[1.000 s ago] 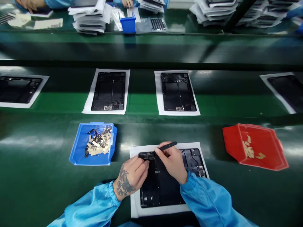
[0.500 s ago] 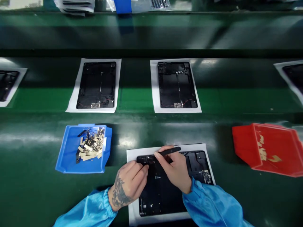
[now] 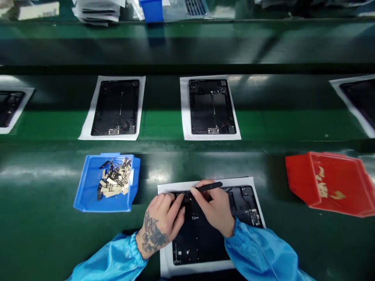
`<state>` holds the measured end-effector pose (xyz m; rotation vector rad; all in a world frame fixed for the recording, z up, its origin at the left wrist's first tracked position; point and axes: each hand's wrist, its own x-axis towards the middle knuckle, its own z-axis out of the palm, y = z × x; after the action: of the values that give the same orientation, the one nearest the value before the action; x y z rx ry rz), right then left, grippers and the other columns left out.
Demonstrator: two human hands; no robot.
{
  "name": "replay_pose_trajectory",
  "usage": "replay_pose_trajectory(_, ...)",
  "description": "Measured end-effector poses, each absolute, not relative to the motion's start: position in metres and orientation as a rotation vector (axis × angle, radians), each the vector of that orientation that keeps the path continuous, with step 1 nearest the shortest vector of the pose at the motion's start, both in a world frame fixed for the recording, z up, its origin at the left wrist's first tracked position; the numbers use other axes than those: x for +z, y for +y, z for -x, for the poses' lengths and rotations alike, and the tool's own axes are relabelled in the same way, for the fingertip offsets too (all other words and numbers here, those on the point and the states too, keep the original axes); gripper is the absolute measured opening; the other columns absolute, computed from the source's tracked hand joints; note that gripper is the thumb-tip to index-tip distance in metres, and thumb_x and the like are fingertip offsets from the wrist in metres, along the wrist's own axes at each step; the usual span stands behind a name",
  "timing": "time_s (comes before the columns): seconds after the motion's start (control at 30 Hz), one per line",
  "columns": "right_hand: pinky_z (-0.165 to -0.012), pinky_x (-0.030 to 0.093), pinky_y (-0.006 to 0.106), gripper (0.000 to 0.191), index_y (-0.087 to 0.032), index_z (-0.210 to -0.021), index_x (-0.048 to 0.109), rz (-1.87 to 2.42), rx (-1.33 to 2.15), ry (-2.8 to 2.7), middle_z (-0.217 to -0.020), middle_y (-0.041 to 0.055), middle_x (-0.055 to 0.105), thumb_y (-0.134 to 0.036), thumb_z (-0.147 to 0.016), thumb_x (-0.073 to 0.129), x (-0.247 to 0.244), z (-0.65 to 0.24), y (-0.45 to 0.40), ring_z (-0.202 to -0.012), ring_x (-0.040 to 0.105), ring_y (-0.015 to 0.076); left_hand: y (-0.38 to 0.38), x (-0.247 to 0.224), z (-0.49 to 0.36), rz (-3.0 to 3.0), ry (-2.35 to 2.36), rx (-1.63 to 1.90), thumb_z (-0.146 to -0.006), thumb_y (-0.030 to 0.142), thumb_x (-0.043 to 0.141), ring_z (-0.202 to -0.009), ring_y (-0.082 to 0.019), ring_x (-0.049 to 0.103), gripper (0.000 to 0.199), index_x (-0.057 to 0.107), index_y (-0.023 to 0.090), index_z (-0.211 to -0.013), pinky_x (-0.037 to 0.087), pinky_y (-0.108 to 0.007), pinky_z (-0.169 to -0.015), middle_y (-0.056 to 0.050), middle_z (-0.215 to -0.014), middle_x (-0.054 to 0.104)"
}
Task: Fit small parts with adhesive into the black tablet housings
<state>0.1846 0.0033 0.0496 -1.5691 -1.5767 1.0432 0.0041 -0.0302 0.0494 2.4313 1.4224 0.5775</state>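
A black device housing (image 3: pixel 202 242) lies on a white sheet (image 3: pixel 166 261) in front of me. My right hand (image 3: pixel 215 207) is closed round a dark tweezer-like tool (image 3: pixel 209 186), its working end down at the housing's upper part. At the upper left corner of the housing rests my left hand (image 3: pixel 161 220), tattooed on the back, its fingers bent over the edge and the index fingertip near the tool's tip. Whatever lies under the left fingertips is too small to make out.
A blue bin (image 3: pixel 84 187) of small black and cream parts stands left; a red bin (image 3: pixel 299 179) with cream scraps stands right. Beyond, device housings (image 3: pixel 113 109) (image 3: pixel 215 105) lie on white sheets along a green belt (image 3: pixel 161 125). A shelf behind holds stacked sheets (image 3: pixel 98 11).
My left hand has shifted slightly, its index finger now stretched further toward the tool's tip. The right hand holds almost the same pose. The housings on the belt have moved slightly left in view.
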Motion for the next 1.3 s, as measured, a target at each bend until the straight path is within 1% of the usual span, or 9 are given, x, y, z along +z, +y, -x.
replay_pose_trajectory(0.13,-0.055,0.046,0.025,0.011,-0.021,-0.083,0.058,1.544,0.961,-1.664,-0.071,0.0003,0.062,-0.030,-0.089,0.060,0.048,-0.185,0.001,-0.058,0.059,0.0138,-0.029,0.049,-0.005,-2.434,1.424,0.583,-0.087,0.021,0.052,-0.077,-0.023,0.051,0.032,0.057,0.009,-0.116,0.045,-0.036,-0.063,-0.011,-0.086,0.057)
replay_pose_trajectory(0.27,-0.065,0.049,0.028,0.005,-0.020,-0.086,0.055,1.429,0.741,-1.711,-0.076,0.0025,0.062,-0.024,-0.091,0.056,0.051,-0.190,0.000,-0.070,0.062,0.0165,-0.027,0.048,-0.006,-2.437,1.439,0.578,-0.087,0.022,0.051,-0.076,-0.023,0.051,0.032,0.057,0.009,-0.116,0.044,-0.036,-0.062,-0.010,-0.084,0.057)
replay_pose_trajectory(0.33,-0.065,0.050,0.028,0.006,-0.020,-0.085,0.055,1.426,0.688,-1.677,-0.077,0.0022,0.061,-0.023,-0.090,0.057,0.054,-0.193,0.000,-0.070,0.062,0.0163,-0.027,0.049,-0.006,-2.434,1.446,0.565,-0.087,0.023,0.051,-0.076,-0.023,0.051,0.032,0.058,0.010,-0.115,0.044,-0.037,-0.062,-0.010,-0.085,0.057)
replay_pose_trajectory(0.47,-0.057,0.048,0.025,0.009,-0.020,-0.083,0.056,1.449,0.801,-1.635,-0.074,0.0002,0.059,-0.026,-0.088,0.060,0.056,-0.195,-0.001,-0.060,0.059,0.0135,-0.028,0.050,-0.007,-2.416,1.457,0.545,-0.087,0.024,0.050,-0.077,-0.023,0.051,0.031,0.058,0.010,-0.114,0.044,-0.036,-0.063,-0.010,-0.086,0.057)
replay_pose_trajectory(0.6,-0.059,0.049,0.025,0.009,-0.019,-0.085,0.058,1.462,0.885,-1.648,-0.078,0.0011,0.061,-0.027,-0.088,0.060,0.052,-0.194,-0.002,-0.063,0.062,0.0136,-0.027,0.050,-0.007,-2.410,1.476,0.536,-0.088,0.025,0.049,-0.077,-0.023,0.051,0.031,0.059,0.011,-0.113,0.044,-0.036,-0.064,-0.010,-0.086,0.056)
replay_pose_trajectory(0.77,-0.053,0.048,0.024,0.011,-0.021,-0.090,0.053,1.515,1.064,-1.485,-0.066,-0.0032,0.057,-0.030,-0.090,0.058,0.046,-0.194,-0.001,-0.053,0.060,0.0126,-0.026,0.049,-0.006,-2.408,1.466,0.542,-0.088,0.028,0.049,-0.076,-0.023,0.050,0.033,0.059,0.011,-0.114,0.043,-0.037,-0.064,-0.010,-0.085,0.055)
replay_pose_trajectory(0.83,-0.051,0.049,0.023,0.013,-0.021,-0.091,0.052,1.528,1.116,-1.430,-0.065,-0.0034,0.057,-0.032,-0.090,0.058,0.045,-0.194,0.000,-0.052,0.059,0.0123,-0.027,0.050,-0.007,-2.404,1.462,0.545,-0.087,0.029,0.049,-0.076,-0.023,0.049,0.034,0.059,0.011,-0.114,0.043,-0.037,-0.064,-0.010,-0.085,0.055)
replay_pose_trajectory(1.0,-0.049,0.049,0.022,0.015,-0.020,-0.091,0.050,1.560,1.152,-1.392,-0.065,-0.0035,0.056,-0.034,-0.089,0.058,0.046,-0.193,0.001,-0.049,0.058,0.0117,-0.027,0.050,-0.006,-2.392,1.449,0.562,-0.086,0.034,0.051,-0.077,-0.024,0.049,0.039,0.059,0.009,-0.115,0.043,-0.038,-0.064,-0.011,-0.085,0.055)
replay_pose_trajectory(1.3,-0.047,0.050,0.023,0.016,-0.020,-0.089,0.051,1.582,1.169,-1.378,-0.069,-0.0027,0.057,-0.035,-0.088,0.059,0.046,-0.193,0.003,-0.048,0.059,0.0116,-0.027,0.049,-0.006,-2.389,1.447,0.548,-0.086,0.035,0.051,-0.077,-0.024,0.050,0.039,0.059,0.009,-0.115,0.044,-0.038,-0.063,-0.011,-0.085,0.055)
